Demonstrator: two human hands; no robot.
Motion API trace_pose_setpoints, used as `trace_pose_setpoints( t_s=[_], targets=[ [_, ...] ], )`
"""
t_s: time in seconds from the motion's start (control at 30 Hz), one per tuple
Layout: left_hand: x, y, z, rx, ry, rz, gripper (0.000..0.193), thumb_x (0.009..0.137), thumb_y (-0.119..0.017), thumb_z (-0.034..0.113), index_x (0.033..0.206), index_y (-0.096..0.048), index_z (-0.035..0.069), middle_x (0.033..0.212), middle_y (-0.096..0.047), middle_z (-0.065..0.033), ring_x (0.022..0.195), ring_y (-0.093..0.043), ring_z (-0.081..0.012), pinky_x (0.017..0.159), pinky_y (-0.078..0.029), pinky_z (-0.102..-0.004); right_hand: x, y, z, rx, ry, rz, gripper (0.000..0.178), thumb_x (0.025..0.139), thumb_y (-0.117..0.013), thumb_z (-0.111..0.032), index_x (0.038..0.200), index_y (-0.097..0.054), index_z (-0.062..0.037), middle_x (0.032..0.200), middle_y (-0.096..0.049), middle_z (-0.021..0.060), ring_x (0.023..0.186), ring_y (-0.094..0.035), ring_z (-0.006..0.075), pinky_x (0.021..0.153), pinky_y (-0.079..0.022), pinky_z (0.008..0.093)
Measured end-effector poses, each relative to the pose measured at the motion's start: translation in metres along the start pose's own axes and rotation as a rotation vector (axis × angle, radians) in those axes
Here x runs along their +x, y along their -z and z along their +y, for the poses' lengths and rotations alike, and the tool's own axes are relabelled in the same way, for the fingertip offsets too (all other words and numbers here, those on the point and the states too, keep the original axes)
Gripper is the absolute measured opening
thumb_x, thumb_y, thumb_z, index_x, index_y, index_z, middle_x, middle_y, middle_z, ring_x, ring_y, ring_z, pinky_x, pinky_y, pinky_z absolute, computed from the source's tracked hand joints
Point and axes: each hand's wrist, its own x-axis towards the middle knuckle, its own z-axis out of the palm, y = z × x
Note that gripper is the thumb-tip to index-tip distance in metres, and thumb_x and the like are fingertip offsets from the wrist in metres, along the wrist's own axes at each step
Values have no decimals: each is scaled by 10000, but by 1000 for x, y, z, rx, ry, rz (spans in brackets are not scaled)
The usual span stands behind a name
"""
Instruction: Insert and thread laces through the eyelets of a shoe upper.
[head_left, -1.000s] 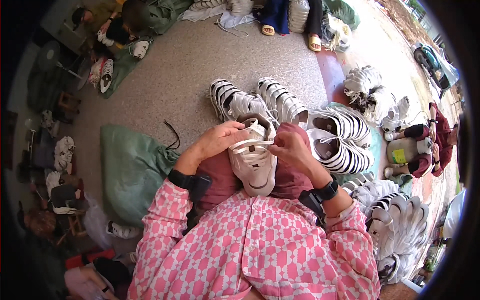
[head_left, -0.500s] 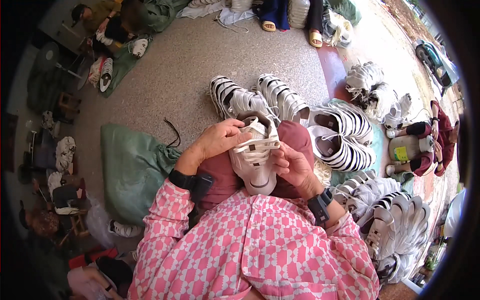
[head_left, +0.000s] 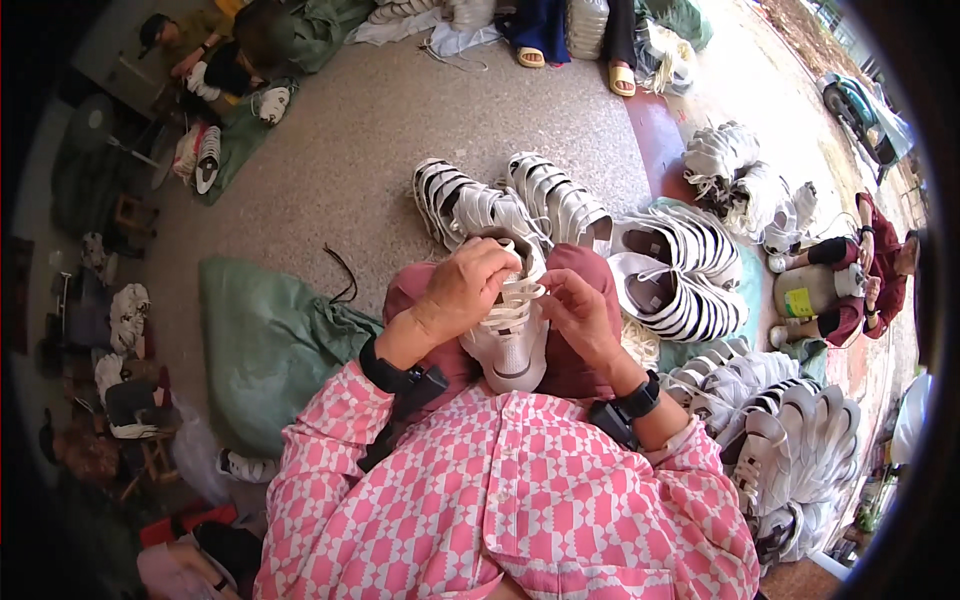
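On lap, near centre: white shoe (head_left: 512, 340), laces (head_left: 512, 300) partly threaded. Left hand (head_left: 462, 290) gripping shoe top; right hand (head_left: 578, 315) pinching lace end. Lacing seemingly midway. Far and right: finished-looking striped shoes (head_left: 672, 270); green sack (head_left: 265, 340) left.

a green sack (head_left: 265, 345) lies left, striped white shoes (head_left: 680, 270) piled right, on speckled floor (head_left: 370, 140).

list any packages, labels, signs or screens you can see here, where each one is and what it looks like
Label: yellow and green patch on a pale jug-like container, far right, beside a seated person in dark red.
Green sack: large, soft and crumpled, on the floor left of the left hand.
No signs or screens show clearly.
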Motion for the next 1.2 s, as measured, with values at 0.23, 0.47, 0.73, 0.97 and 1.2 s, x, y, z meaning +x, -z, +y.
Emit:
trace_pose_setpoints(
  t_s=[0.23,0.47,0.73,0.97,1.2],
  targets=[
    [4,-3,1,-94,326,-218,97,832,-666,114,907,-676,53,836,-616,-96,820,-635,-285,707,-496,-376,9,5,-12,-511,367,-22,179,846,-627,-12,1019,-598,-48,882,-616,123,735,-642,305,636,-501,351],
    [0,-7,4,26,189,-165,124,757,-698,132,860,-681,66,875,-598,-77,803,-626,-265,692,-507,-367,11,8,-13,-576,376,-42,188,814,-630,-24,994,-580,-41,891,-606,149,773,-629,358,650,-504,405],
    [-2,-19,-3,128,17,-131,91,737,-684,127,810,-679,73,856,-597,-64,845,-624,-254,704,-514,-373,17,5,-8,-648,458,-73,202,811,-621,-35,990,-528,-42,859,-551,159,755,-594,380,622,-475,441],
    [8,-16,2,172,35,-243,92,739,-670,162,772,-659,77,829,-588,-59,839,-624,-251,693,-516,-374,9,-4,19,-236,85,116,87,906,-587,-82,922,-530,-17,753,-570,138,642,-550,256,603,-458,339],
    [13,-23,-3,129,81,-224,88,777,-627,151,796,-638,65,819,-582,-94,832,-626,-290,702,-513,-407,9,-6,26,-105,0,129,78,917,-572,-79,912,-527,-16,702,-528,97,628,-500,153,583,-435,310]
  ],
)
